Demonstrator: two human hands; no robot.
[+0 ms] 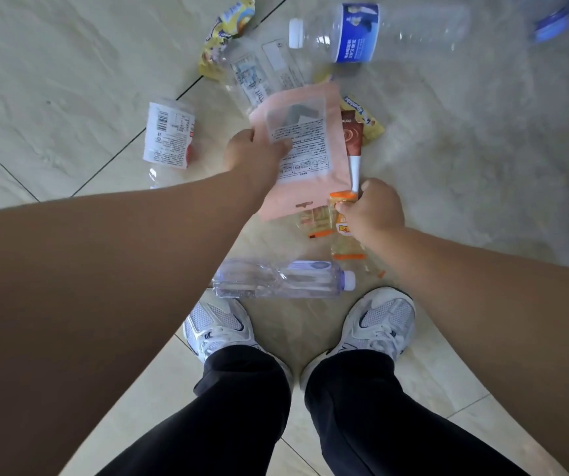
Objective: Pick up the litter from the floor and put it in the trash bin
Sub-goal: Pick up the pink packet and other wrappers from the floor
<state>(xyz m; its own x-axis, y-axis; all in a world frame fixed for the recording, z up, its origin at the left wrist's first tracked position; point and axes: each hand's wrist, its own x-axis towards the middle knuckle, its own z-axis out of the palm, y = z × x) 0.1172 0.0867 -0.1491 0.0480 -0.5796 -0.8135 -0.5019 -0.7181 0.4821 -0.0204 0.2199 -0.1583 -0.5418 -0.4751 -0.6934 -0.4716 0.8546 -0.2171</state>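
Observation:
My left hand (253, 154) grips the left edge of a pink pouch (314, 159) with a clear window and printed text, lifted over the floor. My right hand (370, 209) pinches a clear wrapper with orange trim (341, 201), held together with a brown and white sachet (353, 142). More orange-trimmed clear wrappers (346, 250) lie below that hand. A crushed clear bottle with a white cap (283, 280) lies just in front of my shoes. No trash bin is in view.
On the tiled floor lie a blue-labelled clear bottle (358, 32) at the top, a red-and-white-labelled bottle (169, 135) on the left, yellow snack wrappers (228, 25) (367, 118), and a clear printed bag (262, 73). My white sneakers (219, 329) stand at the bottom centre.

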